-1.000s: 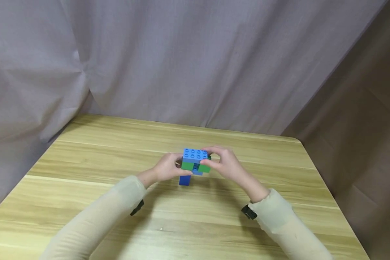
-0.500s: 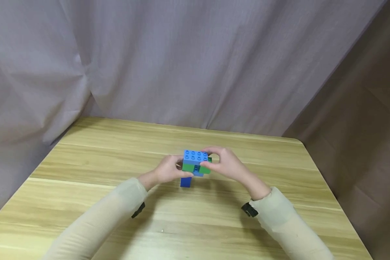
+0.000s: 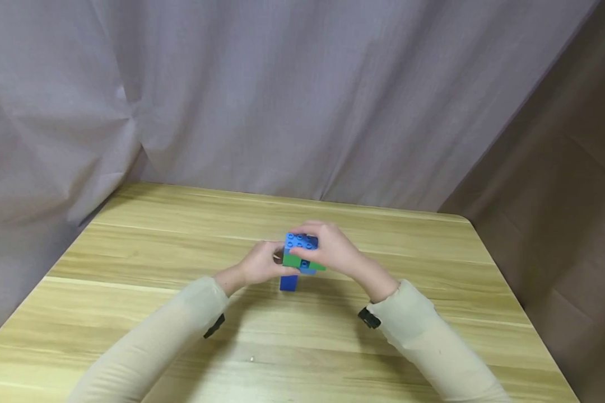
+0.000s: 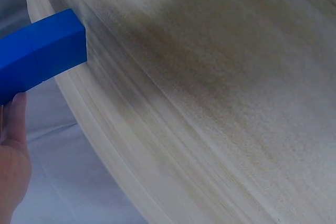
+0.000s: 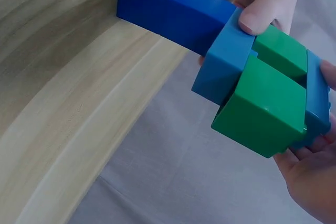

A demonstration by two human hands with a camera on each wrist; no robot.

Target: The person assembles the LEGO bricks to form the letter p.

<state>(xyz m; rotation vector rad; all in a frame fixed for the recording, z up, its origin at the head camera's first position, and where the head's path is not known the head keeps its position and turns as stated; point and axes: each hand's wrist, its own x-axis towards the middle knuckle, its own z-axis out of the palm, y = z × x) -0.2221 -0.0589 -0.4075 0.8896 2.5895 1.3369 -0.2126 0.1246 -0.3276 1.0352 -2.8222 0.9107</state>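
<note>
A stack of toy building bricks is between both hands. Its dark blue lower column (image 3: 288, 283) reaches down to the tabletop. Above this, in the right wrist view, come a lighter blue brick (image 5: 223, 64) and two green bricks (image 5: 265, 106) side by side with a gap between. A studded light blue brick (image 3: 294, 241) tops the stack. My left hand (image 3: 258, 263) grips the stack from the left, its thumb against the lower light blue brick. With thumb and fingers, my right hand (image 3: 336, 249) holds the top brick at its front and back, hiding its right end.
The wooden table (image 3: 181, 358) extends around the stack. Behind it hangs a grey curtain (image 3: 262, 101), and a brown one (image 3: 559, 224) borders the right side. Both wrists carry small black devices (image 3: 369, 318) at the sleeve cuffs.
My right hand has slid leftward along the top light blue brick, covering more of its studs. My left hand and the stack have stayed nearly in place.
</note>
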